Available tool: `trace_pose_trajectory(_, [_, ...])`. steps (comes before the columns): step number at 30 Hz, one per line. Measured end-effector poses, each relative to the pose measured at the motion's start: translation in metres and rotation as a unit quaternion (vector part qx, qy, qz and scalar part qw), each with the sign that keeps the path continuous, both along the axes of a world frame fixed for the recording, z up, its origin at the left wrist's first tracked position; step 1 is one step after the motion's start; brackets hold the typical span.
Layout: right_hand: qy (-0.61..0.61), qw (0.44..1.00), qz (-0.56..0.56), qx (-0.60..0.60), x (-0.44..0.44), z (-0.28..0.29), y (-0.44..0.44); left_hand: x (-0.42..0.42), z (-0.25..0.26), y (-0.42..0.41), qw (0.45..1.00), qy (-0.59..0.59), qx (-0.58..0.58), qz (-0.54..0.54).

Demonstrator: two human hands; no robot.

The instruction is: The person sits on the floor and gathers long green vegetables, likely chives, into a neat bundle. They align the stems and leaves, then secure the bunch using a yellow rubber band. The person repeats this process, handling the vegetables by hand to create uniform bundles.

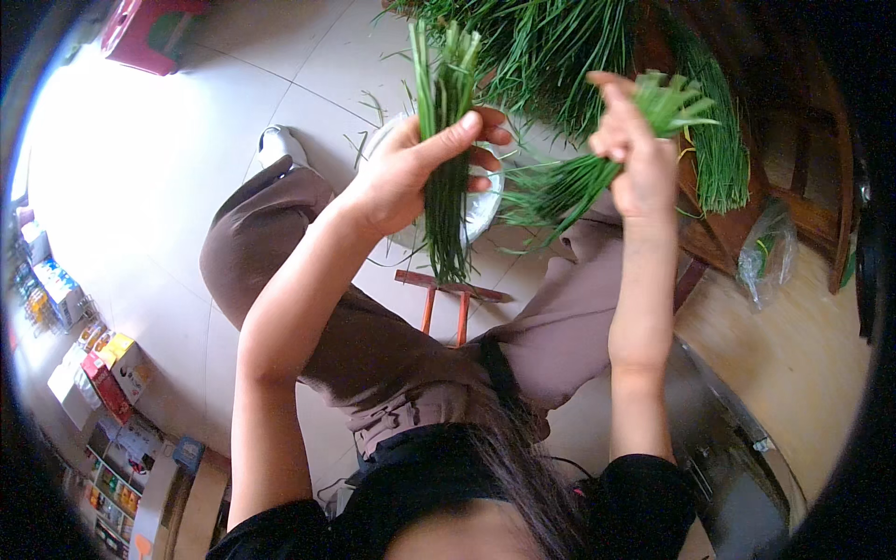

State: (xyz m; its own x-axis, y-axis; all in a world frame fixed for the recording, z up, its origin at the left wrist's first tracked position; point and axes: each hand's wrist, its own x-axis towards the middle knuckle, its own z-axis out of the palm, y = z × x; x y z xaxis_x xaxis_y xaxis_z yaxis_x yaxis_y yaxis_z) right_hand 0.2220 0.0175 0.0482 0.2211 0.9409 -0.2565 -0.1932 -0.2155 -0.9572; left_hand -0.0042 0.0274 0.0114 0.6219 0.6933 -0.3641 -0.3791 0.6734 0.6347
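Observation:
My left hand [406, 171] holds an upright bundle of green Chinese chives [448, 203], thumb across the stems, pale cut ends up and leaf tips hanging down. My right hand [633, 150], slightly blurred, grips a second bunch of chives [577, 185], its pale ends up and right and its leaves trailing left. A large heap of loose chives [553, 56] lies beyond my hands. To the right of it is a bundle with a yellow tie [721, 161]. A white basin [490, 203], partly hidden by my left hand and its bundle, sits on the floor between my legs.
A red wooden stool frame [455, 287] shows between my knees. Wooden furniture [805, 182] stands at the right, with a clear plastic bag [766, 255] by it. Scraps of leaf lie on the tiled floor [315, 77]. A red plastic stool [143, 35] is at top left, packaged goods [108, 378] at lower left.

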Motion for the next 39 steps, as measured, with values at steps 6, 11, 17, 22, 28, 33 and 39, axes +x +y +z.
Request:
trace_pose_trajectory(6, [-0.031,0.997,0.075,0.014,-0.045,-0.004,-0.008,0.009,0.001,-0.013,0.993,-0.068,0.001,-0.097])
trace_pose_trajectory(11, [0.020,0.999,0.050,-0.008,-0.037,0.001,-0.009,0.009,-0.006,-0.011,0.996,-0.056,-0.064,0.028])
trace_pose_trajectory(17, [0.002,0.998,0.054,-0.019,-0.038,0.002,-0.009,0.011,-0.010,-0.015,0.999,0.026,0.023,0.041])
trace_pose_trajectory(22, [-0.031,0.997,0.070,-0.012,-0.039,0.000,-0.009,0.014,-0.010,-0.016,0.997,0.051,0.010,0.051])
trace_pose_trajectory(28, [-0.048,0.995,0.083,0.010,-0.048,-0.012,-0.012,0.015,-0.005,-0.016,0.997,0.045,0.050,0.044])
trace_pose_trajectory(33, [-0.032,0.995,0.089,-0.026,-0.043,-0.003,-0.012,0.013,-0.002,-0.016,0.988,-0.059,-0.103,0.102])
trace_pose_trajectory(39, [-0.059,0.993,0.106,-0.001,-0.042,-0.006,-0.011,0.014,0.000,-0.017,0.993,-0.039,-0.064,0.089])
